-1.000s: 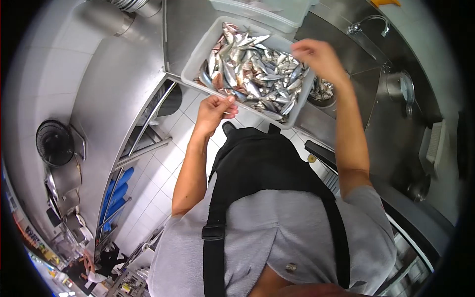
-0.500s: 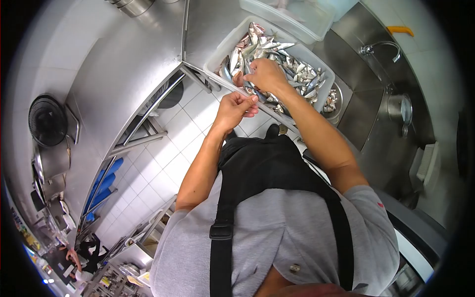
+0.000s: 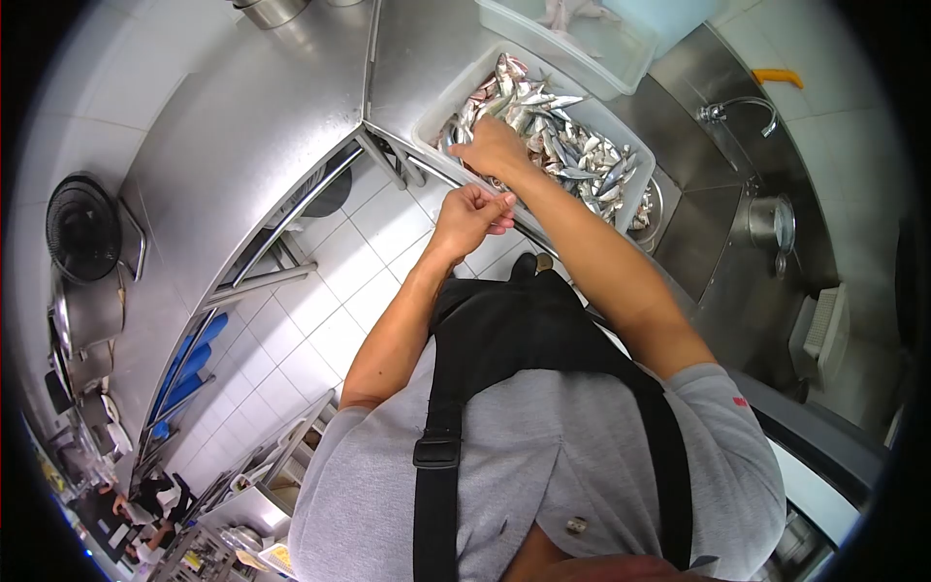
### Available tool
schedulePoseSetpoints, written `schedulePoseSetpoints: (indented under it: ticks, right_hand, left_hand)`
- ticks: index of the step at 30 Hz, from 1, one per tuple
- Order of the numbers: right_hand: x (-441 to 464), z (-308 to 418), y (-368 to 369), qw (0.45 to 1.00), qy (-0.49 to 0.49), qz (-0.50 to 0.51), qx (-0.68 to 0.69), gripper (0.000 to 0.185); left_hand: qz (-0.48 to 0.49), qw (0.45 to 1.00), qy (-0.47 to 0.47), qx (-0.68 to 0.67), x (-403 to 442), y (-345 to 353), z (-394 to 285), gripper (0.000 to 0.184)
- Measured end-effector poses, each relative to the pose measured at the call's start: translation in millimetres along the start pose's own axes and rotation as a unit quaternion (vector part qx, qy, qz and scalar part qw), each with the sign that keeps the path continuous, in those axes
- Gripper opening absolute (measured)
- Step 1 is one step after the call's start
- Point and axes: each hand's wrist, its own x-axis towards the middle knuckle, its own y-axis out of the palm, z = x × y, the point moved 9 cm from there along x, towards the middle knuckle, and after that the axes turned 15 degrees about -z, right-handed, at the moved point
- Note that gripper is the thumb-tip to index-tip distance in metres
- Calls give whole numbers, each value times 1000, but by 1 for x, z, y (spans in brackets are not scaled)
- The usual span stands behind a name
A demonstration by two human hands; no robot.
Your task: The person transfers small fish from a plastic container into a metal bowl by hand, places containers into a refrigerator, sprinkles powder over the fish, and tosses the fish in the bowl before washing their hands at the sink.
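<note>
A translucent plastic bin (image 3: 424,129) filled with small silvery fish (image 3: 582,145) stands on the steel counter in front of me. My right hand (image 3: 493,150) reaches over its near left part, with the fingertips down among the fish; what they grip, if anything, is hidden. Just outside the bin's near edge, my left hand (image 3: 475,221) has its thumb pressed against curled fingers. Whatever may be between them is too small or covered. In a round metal bowl (image 3: 658,225) at the bin's right end lie small fish pieces.
Behind the bin is another translucent container (image 3: 621,82) with pale contents. A faucet (image 3: 713,113) and a metal pot (image 3: 771,223) are on the right. Steel counter (image 3: 242,126) curves along the left, with a black basket (image 3: 84,228) beyond. People show small at lower left.
My right hand has moved left and a little down, toward the bin's left end. My left hand stays near the bin's edge, fingers still pressed together. The view has shifted slightly.
</note>
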Motion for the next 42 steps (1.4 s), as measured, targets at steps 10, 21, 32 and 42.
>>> schedulePoseSetpoints:
  ticks: [10,21,32,42]
  right_hand:
    - [6,-1,11,972,-196,-45,122,44]
    - [19,-98,-26,825,147,-1,545,25]
    - [11,-174,-205,843,38,-129,521,31]
    - [-7,-423,-208,949,257,-120,139,61]
  left_hand:
    - [-12,1000,13,20,0,0,-1,33]
    - [-29,999,2,37,-4,1,-3,30]
    - [-56,996,-2,69,-4,-3,2,31]
    - [-66,994,-1,82,-6,-2,2,27]
